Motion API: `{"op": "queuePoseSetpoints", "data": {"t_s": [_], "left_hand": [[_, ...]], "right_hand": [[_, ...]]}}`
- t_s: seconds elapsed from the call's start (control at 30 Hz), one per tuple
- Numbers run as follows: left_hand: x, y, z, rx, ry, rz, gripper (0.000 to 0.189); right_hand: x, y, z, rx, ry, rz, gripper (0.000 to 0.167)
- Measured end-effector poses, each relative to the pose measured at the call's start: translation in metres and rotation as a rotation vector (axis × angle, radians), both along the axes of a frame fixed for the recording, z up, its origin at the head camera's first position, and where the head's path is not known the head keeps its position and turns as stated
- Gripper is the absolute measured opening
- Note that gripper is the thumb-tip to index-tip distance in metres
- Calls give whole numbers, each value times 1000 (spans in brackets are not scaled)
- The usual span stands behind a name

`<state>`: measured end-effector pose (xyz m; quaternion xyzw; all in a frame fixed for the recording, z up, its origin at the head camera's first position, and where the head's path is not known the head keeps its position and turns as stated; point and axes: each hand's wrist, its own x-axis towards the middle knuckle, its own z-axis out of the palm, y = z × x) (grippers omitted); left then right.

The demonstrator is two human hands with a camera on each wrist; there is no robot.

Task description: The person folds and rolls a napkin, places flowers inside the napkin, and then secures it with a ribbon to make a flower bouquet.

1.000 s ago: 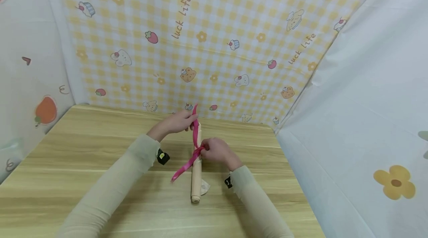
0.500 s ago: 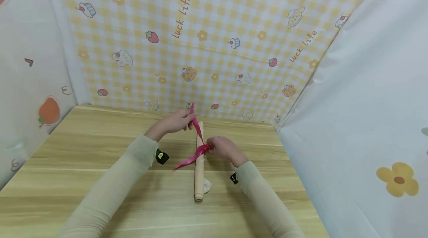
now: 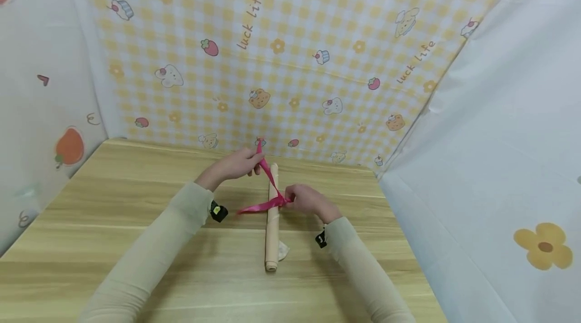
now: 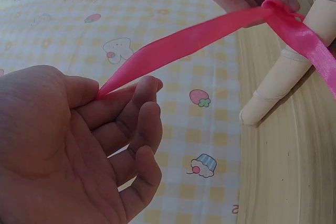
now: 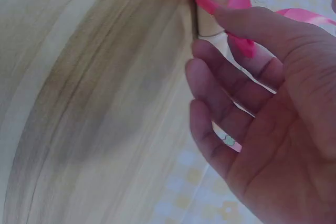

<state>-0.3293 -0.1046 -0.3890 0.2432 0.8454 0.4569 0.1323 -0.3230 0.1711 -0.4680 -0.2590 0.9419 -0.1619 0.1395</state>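
A bright pink satin ribbon [image 3: 259,207] crosses a pale beige roll [image 3: 272,242] that lies lengthwise on the table. My left hand [image 3: 238,163] pinches one end of the ribbon [image 4: 184,45] between thumb and forefinger, drawing it taut up and away from the roll. At the roll's right side my right hand [image 3: 310,199] pinches the ribbon where it bunches into a loop, its thumb over the pink band in the right wrist view. The other ribbon tail sticks out to the left across the roll. Thin pale bands ring the roll [image 4: 278,77] in the left wrist view.
A small whitish scrap [image 3: 283,251] shows beside the roll's near right side. The wood-grain table [image 3: 190,272] meets a yellow checked cloth wall [image 3: 299,75] at the back. White printed sheets hang at the left and right [image 3: 490,161].
My right hand has shifted slightly right with the bunched ribbon. The loose tail has swung up from slanting toward the near side to nearly level. My left hand keeps its end, moving slightly left.
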Motion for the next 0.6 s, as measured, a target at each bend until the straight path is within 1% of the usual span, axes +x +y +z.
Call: {"op": "queuePoseSetpoints", "data": {"t_s": [0.07, 0.2, 0.37, 0.47, 0.6], "left_hand": [[0, -1, 0, -5, 4, 3, 48], [-1, -4, 0, -9, 6, 4, 52], [-3, -5, -1, 0, 13, 0, 52], [-3, -5, -2, 9, 10, -7, 52], [-3, -6, -6, 14, -2, -10, 51]], "right_hand": [[-1, 3, 1, -37, -37, 4, 14], [-2, 8, 3, -135, -104, -36, 7], [-1, 11, 1, -316, -155, -77, 5], [-1, 10, -4, -430, -176, -54, 4], [2, 4, -10, -540, -189, -23, 5]]}}
